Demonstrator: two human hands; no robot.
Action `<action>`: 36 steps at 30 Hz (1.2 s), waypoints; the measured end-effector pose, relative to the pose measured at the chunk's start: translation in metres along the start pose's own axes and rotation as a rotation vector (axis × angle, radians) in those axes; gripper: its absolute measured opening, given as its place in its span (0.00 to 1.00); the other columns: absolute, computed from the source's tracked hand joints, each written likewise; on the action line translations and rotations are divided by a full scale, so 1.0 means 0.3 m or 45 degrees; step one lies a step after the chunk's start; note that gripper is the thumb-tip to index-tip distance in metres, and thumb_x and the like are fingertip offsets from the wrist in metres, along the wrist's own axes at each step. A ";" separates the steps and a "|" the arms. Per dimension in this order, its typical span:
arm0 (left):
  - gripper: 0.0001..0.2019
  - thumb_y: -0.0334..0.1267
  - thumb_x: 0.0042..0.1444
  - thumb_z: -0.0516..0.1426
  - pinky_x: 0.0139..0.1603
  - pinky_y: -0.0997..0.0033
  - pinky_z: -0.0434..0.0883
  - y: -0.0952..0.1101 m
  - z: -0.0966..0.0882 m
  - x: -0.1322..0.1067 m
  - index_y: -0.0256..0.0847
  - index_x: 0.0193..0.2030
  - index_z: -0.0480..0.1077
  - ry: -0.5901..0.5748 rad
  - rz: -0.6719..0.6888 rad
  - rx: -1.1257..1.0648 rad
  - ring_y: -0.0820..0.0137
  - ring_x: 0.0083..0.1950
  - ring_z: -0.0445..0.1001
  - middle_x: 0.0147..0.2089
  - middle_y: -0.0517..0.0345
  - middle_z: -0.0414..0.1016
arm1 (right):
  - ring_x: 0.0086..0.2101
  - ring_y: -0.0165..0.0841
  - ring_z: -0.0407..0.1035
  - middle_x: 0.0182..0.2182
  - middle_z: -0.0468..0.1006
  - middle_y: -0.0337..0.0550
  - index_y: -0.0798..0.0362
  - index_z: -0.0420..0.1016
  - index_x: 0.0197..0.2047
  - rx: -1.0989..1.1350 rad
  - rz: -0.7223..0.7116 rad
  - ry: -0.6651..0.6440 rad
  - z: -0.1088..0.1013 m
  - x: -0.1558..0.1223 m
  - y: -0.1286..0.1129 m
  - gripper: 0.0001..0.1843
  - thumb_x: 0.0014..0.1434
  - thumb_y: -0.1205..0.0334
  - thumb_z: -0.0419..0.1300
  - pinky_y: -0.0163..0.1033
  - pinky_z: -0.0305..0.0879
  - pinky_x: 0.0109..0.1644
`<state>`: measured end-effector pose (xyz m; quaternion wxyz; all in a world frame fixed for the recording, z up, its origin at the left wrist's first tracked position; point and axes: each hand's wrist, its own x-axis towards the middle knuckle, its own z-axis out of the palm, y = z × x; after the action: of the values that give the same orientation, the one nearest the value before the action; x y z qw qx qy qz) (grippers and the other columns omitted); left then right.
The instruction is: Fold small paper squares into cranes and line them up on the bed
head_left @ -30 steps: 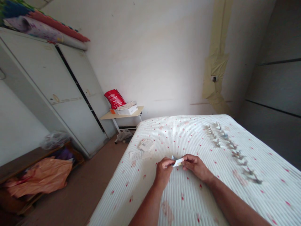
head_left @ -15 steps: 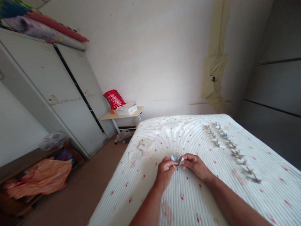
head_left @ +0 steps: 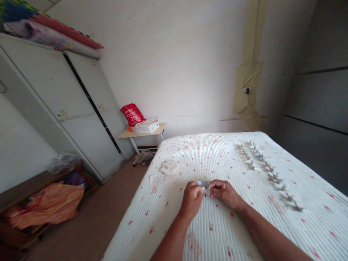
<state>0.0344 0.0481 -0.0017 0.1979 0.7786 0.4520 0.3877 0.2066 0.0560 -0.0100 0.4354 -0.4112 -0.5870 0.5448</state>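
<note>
Between my two hands, a small printed piece of paper [head_left: 204,184] is bent and partly folded just above the mattress [head_left: 217,224]. My left hand [head_left: 191,195] pinches its left side between thumb and fingers. At the right side, my right hand [head_left: 223,192] grips the paper with its fingertips. The fingers cover much of the sheet. Flat printed paper pieces [head_left: 169,168] lie loosely overlapped to the left, beyond my left hand. On the right part of the mattress, several small folded paper figures [head_left: 274,178] stand in two rows.
A small table [head_left: 123,135] at the far left of the bed carries a red bag [head_left: 132,114] and a white box [head_left: 148,127]. Grey cabinets [head_left: 78,108] stand on the left. An orange plastic bag [head_left: 49,204] lies low at the left. A socket [head_left: 247,90] is on the wall.
The paper is bent differently, with a pale flap now showing at my left thumb. Both hands have shifted slightly and keep their hold on it.
</note>
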 end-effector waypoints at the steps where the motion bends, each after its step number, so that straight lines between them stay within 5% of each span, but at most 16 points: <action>1: 0.11 0.30 0.52 0.50 0.40 0.72 0.63 -0.001 0.002 -0.001 0.39 0.27 0.73 -0.011 0.008 0.008 0.69 0.38 0.66 0.29 0.57 0.67 | 0.21 0.26 0.60 0.18 0.69 0.35 0.55 0.70 0.26 -0.029 -0.019 -0.002 0.002 -0.001 0.001 0.10 0.47 0.56 0.60 0.33 0.56 0.27; 12: 0.09 0.26 0.48 0.52 0.45 0.68 0.64 0.023 0.007 -0.001 0.40 0.29 0.72 0.092 -0.022 -0.025 0.71 0.34 0.69 0.28 0.59 0.72 | 0.27 0.28 0.61 0.24 0.68 0.37 0.54 0.69 0.28 -0.235 -0.239 0.026 0.006 0.002 0.023 0.08 0.51 0.57 0.57 0.33 0.57 0.32; 17: 0.10 0.26 0.46 0.53 0.39 0.74 0.65 0.009 0.017 -0.008 0.40 0.34 0.71 0.125 -0.140 -0.120 0.72 0.36 0.69 0.33 0.59 0.73 | 0.27 0.27 0.61 0.25 0.66 0.35 0.53 0.67 0.30 -0.153 -0.268 -0.001 0.016 0.002 0.026 0.07 0.51 0.58 0.58 0.33 0.56 0.31; 23: 0.14 0.31 0.47 0.54 0.33 0.78 0.63 -0.004 0.031 -0.010 0.39 0.43 0.66 0.143 -0.312 -0.379 0.76 0.30 0.67 0.28 0.64 0.69 | 0.24 0.26 0.61 0.23 0.68 0.32 0.50 0.58 0.45 -0.003 -0.180 0.052 0.029 0.001 0.011 0.22 0.48 0.58 0.61 0.32 0.54 0.27; 31: 0.04 0.33 0.43 0.54 0.27 0.79 0.59 -0.012 0.046 0.001 0.35 0.26 0.68 0.068 -0.465 -0.607 0.77 0.25 0.62 0.22 0.63 0.66 | 0.24 0.26 0.62 0.23 0.68 0.34 0.52 0.62 0.30 0.079 -0.110 0.052 0.039 -0.001 -0.009 0.17 0.44 0.53 0.64 0.32 0.56 0.28; 36: 0.05 0.35 0.44 0.53 0.27 0.78 0.57 -0.011 0.044 -0.003 0.35 0.25 0.68 0.059 -0.452 -0.574 0.77 0.25 0.60 0.21 0.65 0.64 | 0.24 0.26 0.62 0.23 0.69 0.33 0.52 0.63 0.37 0.122 -0.091 0.069 0.035 0.007 0.015 0.20 0.44 0.53 0.65 0.32 0.55 0.28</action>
<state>0.0427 0.0497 -0.0124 0.4204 0.6147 0.4880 0.4553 0.1961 0.0552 -0.0146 0.4895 -0.3832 -0.5625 0.5451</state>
